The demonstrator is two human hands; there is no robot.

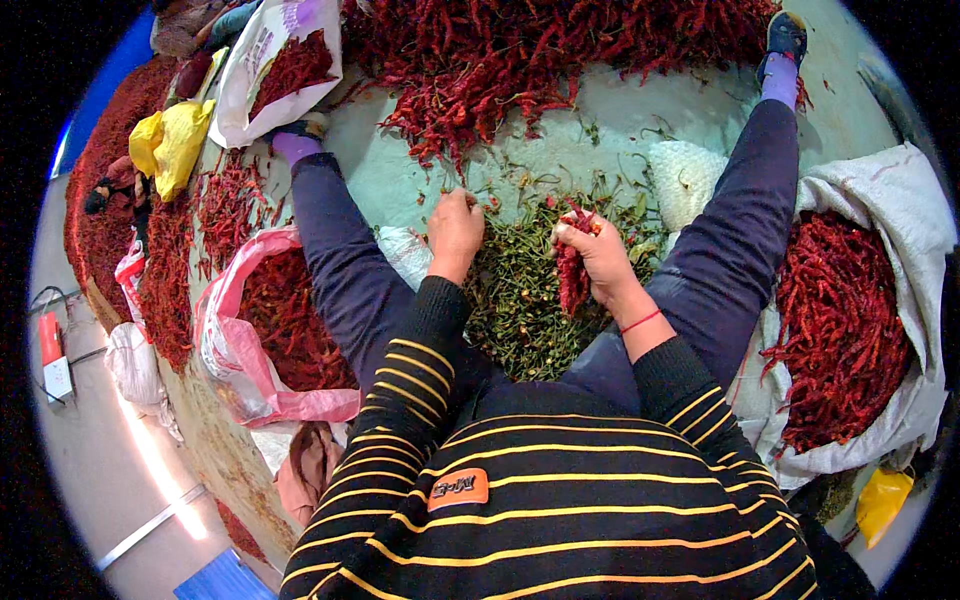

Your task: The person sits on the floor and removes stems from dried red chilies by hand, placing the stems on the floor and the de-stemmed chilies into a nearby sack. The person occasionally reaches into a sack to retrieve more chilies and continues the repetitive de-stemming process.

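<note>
Between my spread legs lies a heap of green chili stems (525, 310). Over its right side, my right hand (606, 258) is closed round a bunch of dried red chilies (571, 275), which hang down from the fingers. My left hand (455, 235) is at the heap's upper left edge, its fingers curled together in a pinch. Whatever is between those fingertips is too small to make out. Just beyond the left hand spreads a large pile of dried red chilies (470, 85) on the pale green floor sheet (345, 150).
On my left stands a pink-edged bag (225, 330) of chilies; on my right, a white sack (880, 195) of chilies. A white woven bag (688, 180) lies inside my right leg. Far left are a yellow bag (180, 145), a white sack (240, 90) and more chili piles (110, 220).
</note>
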